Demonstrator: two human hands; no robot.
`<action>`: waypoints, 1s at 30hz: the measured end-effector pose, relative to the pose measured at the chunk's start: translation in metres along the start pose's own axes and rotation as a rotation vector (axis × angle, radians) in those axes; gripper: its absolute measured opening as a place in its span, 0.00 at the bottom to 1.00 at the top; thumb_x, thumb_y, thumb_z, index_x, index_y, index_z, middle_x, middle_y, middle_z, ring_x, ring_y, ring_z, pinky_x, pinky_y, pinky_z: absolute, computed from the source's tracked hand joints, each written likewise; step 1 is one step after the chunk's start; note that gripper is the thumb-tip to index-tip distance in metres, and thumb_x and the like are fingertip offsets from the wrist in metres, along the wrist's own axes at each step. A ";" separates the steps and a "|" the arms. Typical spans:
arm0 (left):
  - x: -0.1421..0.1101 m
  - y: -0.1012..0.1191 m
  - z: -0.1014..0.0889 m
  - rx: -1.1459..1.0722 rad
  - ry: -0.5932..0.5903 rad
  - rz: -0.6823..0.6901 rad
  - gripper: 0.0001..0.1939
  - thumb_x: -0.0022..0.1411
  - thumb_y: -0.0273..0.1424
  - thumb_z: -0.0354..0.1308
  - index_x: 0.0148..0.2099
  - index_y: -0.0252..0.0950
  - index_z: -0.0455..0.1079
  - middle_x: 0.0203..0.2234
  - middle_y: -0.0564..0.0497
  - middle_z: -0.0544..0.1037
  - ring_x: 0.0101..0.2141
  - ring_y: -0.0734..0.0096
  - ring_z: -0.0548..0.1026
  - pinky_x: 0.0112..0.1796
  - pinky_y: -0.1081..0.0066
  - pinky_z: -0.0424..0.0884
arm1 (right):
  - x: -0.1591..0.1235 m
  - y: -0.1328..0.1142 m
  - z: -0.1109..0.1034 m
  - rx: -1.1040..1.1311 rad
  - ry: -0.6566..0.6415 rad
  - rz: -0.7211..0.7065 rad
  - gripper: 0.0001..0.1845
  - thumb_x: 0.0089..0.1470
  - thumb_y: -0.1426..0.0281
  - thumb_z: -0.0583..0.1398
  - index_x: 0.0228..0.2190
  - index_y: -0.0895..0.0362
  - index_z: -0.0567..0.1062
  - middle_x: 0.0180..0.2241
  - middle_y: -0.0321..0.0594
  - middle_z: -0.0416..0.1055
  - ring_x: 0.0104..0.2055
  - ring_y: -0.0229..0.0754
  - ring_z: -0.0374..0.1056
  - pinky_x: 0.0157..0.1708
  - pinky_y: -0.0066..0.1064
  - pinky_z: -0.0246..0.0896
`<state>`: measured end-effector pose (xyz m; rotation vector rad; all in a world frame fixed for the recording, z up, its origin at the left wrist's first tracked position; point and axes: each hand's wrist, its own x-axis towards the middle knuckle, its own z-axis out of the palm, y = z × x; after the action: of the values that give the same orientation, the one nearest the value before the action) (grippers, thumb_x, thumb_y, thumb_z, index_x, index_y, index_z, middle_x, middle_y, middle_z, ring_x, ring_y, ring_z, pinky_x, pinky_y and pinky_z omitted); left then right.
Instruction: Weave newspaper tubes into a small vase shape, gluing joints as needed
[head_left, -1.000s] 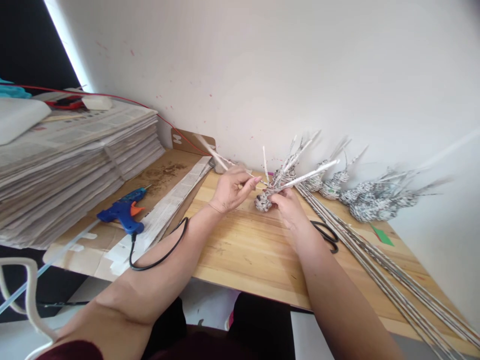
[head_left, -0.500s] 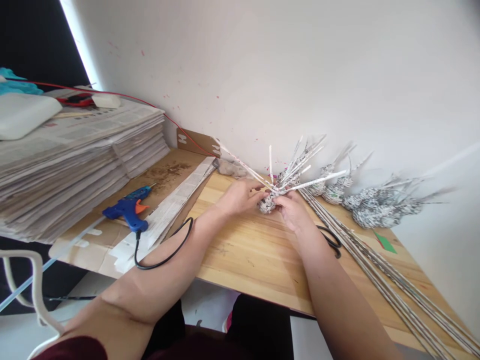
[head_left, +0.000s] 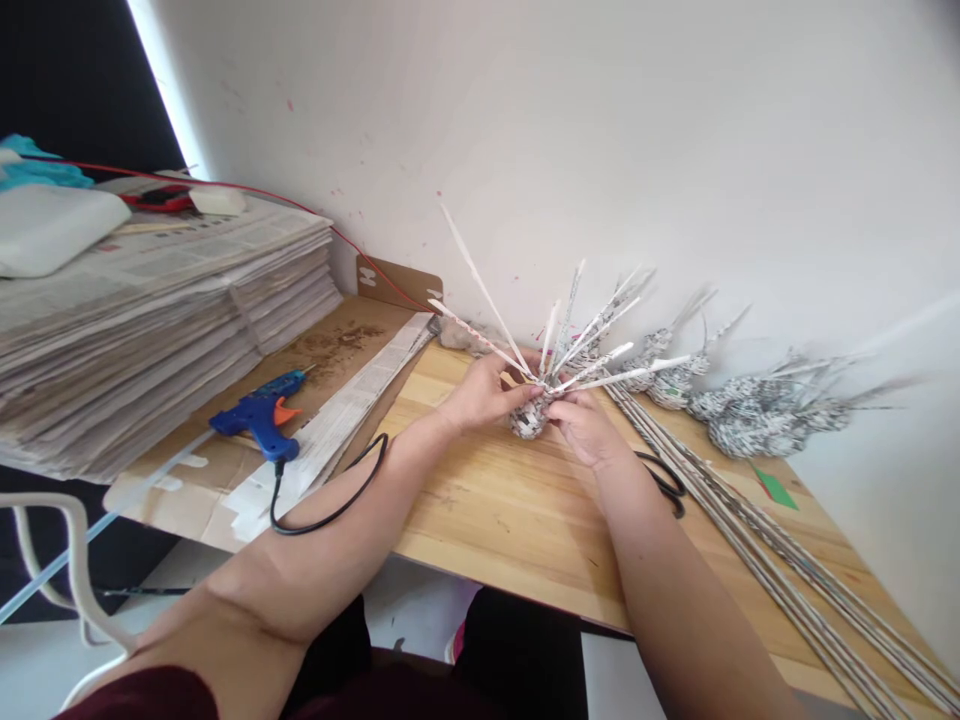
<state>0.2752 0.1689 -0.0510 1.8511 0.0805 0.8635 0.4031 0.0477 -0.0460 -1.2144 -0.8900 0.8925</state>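
Note:
A small woven piece of rolled newspaper (head_left: 529, 418), rounded at its base, is held between my two hands above the wooden table (head_left: 487, 500). Several thin paper tubes (head_left: 480, 275) fan up and outward from its top. My left hand (head_left: 491, 388) grips it from the left, with the thumb pressed near the neck where the tubes meet. From the right, my right hand (head_left: 581, 422) pinches the same neck, its thumb and fingers closed. Parts of the fingers behind the piece are hidden.
More woven paper pieces (head_left: 757, 415) line the wall. Long paper tubes (head_left: 720, 500) lie along the right side. On cardboard at left rest a blue glue gun (head_left: 259, 415) and paper strips (head_left: 345, 415), beside a tall newspaper stack (head_left: 172, 330). A black cable (head_left: 330, 527) crosses my left forearm.
The woven piece has turned and tilted in my hands, so its tubes now spread differently, with one pointing higher to the left. My left thumb has come over the neck.

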 end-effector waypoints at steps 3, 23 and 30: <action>0.000 -0.003 -0.001 -0.015 -0.031 0.031 0.18 0.57 0.37 0.65 0.47 0.32 0.73 0.38 0.46 0.80 0.36 0.67 0.77 0.35 0.73 0.72 | 0.000 0.001 -0.001 -0.021 -0.015 -0.024 0.17 0.33 0.79 0.60 0.30 0.53 0.77 0.30 0.33 0.76 0.35 0.43 0.70 0.36 0.33 0.64; 0.001 -0.005 -0.007 0.061 0.004 -0.132 0.13 0.54 0.37 0.66 0.37 0.33 0.73 0.28 0.51 0.77 0.29 0.71 0.73 0.30 0.73 0.67 | -0.002 -0.004 -0.003 -0.477 0.208 -0.105 0.11 0.43 0.67 0.66 0.32 0.56 0.74 0.31 0.39 0.75 0.34 0.41 0.70 0.38 0.36 0.65; 0.001 -0.006 -0.004 0.047 0.088 -0.155 0.13 0.52 0.39 0.67 0.34 0.34 0.73 0.25 0.52 0.76 0.27 0.72 0.71 0.30 0.72 0.67 | -0.011 -0.016 0.006 -0.532 0.207 -0.352 0.17 0.49 0.69 0.64 0.43 0.56 0.74 0.28 0.35 0.72 0.30 0.39 0.67 0.31 0.32 0.63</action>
<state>0.2754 0.1751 -0.0551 1.8231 0.2978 0.8406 0.3949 0.0378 -0.0305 -1.5060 -1.1667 0.2407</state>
